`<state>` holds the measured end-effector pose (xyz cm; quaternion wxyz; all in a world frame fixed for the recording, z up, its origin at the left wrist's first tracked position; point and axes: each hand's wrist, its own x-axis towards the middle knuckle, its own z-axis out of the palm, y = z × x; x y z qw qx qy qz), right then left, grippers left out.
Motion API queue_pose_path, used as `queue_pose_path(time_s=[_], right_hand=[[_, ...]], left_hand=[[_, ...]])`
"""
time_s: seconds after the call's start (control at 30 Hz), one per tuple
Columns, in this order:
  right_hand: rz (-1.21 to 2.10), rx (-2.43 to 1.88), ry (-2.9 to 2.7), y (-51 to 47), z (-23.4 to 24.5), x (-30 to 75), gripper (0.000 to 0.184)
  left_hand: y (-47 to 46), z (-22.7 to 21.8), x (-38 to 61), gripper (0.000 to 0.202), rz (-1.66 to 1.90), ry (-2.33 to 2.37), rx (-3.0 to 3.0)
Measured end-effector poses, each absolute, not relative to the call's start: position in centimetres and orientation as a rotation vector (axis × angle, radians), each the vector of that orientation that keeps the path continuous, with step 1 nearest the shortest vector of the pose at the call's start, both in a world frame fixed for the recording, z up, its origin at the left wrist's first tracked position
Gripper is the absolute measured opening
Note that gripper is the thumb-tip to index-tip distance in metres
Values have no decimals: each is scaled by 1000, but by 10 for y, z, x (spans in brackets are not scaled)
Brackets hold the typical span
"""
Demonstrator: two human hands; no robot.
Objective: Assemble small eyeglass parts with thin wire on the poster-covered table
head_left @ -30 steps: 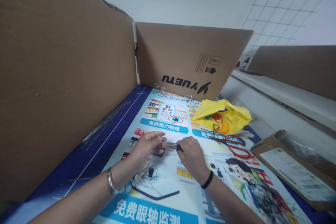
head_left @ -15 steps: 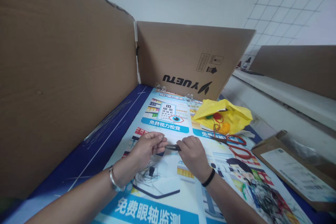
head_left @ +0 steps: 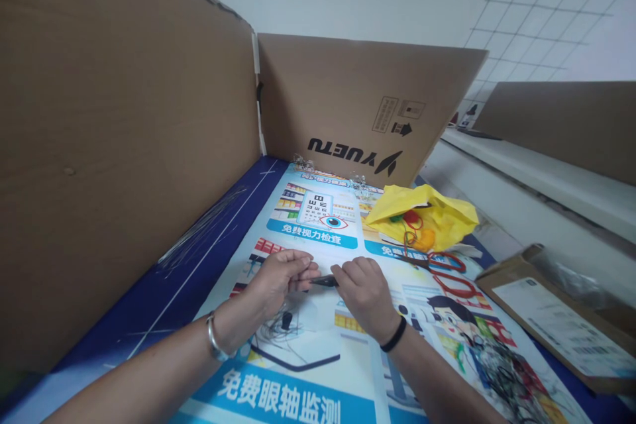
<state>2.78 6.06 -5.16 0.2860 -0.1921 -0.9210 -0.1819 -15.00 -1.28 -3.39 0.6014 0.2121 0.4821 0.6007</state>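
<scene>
Pinched in my left hand [head_left: 285, 281] is what looks like a thin wire, mostly hidden by the fingers. My right hand [head_left: 365, 291] is closed around the handles of a pair of pliers [head_left: 324, 281]. The dark jaws point left and meet my left fingertips. Just below my left hand, a loose tangle of thin wires [head_left: 278, 331] lies on the printed poster sheet [head_left: 358, 368].
Straight wires [head_left: 203, 222] lie along the left cardboard wall [head_left: 124, 146]. Small wire pieces [head_left: 358, 185] sit at the back. To the right are a yellow bag [head_left: 452, 215] with yarn, red-handled scissors [head_left: 447, 264], a wire heap [head_left: 507, 371] and a cardboard box [head_left: 561, 324].
The pliers have turned slightly in my right hand, so their jaws look darker. Both hands stay in nearly the same place, and the view has shifted a little.
</scene>
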Motion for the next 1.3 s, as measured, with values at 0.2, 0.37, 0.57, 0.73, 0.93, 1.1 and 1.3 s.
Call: queue_pose_path(time_s=[0.2, 0.37, 0.57, 0.73, 0.93, 1.1, 1.3], right_hand=[[-530, -485, -2469, 61, -50, 29, 15], [-524, -504, -2507, 59, -48, 28, 13], [-428, -526, -2574, 58, -49, 26, 11], [-268, -598, -2611, 58, -53, 24, 11], [-53, -744, -2699, 58, -54, 22, 8], [-159, -749, -2515, 58, -58, 19, 10], [-441, -578, -2425, 50, -51, 21, 16]], left_hand=[[-13, -35, -150, 17, 1390, 1110, 527], [-15, -27, -149, 20, 1405, 1185, 620], [-15, -22, -150, 12, 1356, 1294, 856], [-15, -21, -151, 9, 1339, 1348, 1038], [-16, -24, -153, 12, 1307, 1339, 1188], [-13, -25, -154, 12, 1406, 1250, 875], [-12, -34, -152, 14, 1489, 1142, 571]])
